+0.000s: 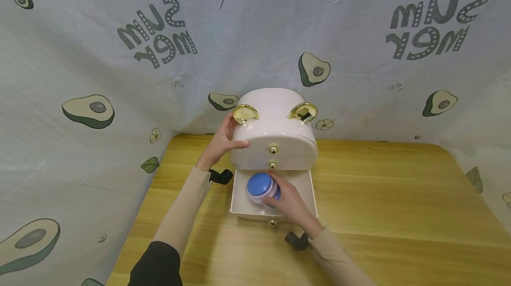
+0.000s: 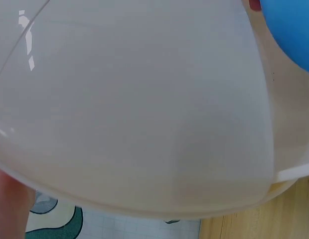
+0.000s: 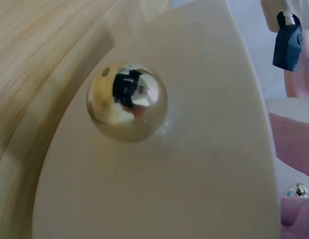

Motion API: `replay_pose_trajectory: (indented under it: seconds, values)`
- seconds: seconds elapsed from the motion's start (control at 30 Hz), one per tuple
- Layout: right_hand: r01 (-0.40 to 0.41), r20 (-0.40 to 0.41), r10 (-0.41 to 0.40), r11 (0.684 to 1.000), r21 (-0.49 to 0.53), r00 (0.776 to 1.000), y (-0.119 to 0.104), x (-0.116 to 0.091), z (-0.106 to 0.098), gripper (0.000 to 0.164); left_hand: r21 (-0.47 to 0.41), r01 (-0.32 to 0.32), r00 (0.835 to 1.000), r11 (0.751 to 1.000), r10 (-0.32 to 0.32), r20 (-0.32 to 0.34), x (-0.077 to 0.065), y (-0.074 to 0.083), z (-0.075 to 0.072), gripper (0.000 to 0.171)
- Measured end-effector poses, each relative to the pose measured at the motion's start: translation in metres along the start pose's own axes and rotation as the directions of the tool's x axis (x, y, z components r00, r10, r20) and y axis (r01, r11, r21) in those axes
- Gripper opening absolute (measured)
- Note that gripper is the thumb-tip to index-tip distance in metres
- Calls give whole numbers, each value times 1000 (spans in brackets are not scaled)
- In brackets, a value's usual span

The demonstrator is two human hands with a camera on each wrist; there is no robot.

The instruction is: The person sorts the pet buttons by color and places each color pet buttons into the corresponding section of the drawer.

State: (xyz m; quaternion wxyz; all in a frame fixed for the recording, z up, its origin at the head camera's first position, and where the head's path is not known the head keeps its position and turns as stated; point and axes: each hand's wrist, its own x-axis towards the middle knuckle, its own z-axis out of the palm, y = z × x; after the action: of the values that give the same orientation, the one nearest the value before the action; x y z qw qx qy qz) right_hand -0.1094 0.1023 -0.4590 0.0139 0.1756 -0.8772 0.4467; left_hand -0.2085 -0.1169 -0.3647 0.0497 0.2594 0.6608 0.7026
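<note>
A white rounded drawer cabinet (image 1: 273,122) with two gold ears and gold knobs stands at the back of the wooden table, its bottom drawer (image 1: 305,188) pulled out. My left hand (image 1: 223,142) rests against the cabinet's left side, thumb lying across the front edge and fingers along the side, partly behind the ear. Inside the drawer, my right hand (image 1: 289,199) holds a pale jar with a blue lid (image 1: 259,184) between thumb and fingers. More blue shows between those fingers, mostly hidden. The left wrist view catches the blue lid (image 2: 294,30); the right wrist view shows the drawer's gold knob (image 3: 127,102).
Bare wooden tabletop (image 1: 399,201) extends to the right of the cabinet. A pale cloth (image 1: 255,46) printed with avocados and lettering hangs behind and at the sides. Black wrist mounts (image 1: 297,241) sit on both of the person's arms.
</note>
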Motion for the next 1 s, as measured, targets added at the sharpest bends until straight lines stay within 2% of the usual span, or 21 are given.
replay_pose_trajectory:
  seconds: [0.17, 0.43, 0.73, 1.0]
  values:
    - [14, -7, -14, 1000, 20, 1000, 2, -5, -10, 72, -3, 4, 1000, 1000, -4, 1, 0, 1, 0, 89]
    - [-7, -14, 7, 1000, -11, 1000, 2, -13, -23, 68, -3, 11, 1000, 1000, -11, -2, 0, 1, 0, 90]
    - [-26, -8, 27, 998, 57, 1000, 0, -23, -32, 67, 11, 16, 1000, 1000, -16, -8, 0, 0, 0, 89]
    - [-47, -37, 51, 994, 103, 998, -2, -31, -40, 61, 10, 28, 999, 1000, -28, -17, 6, -24, -8, 93]
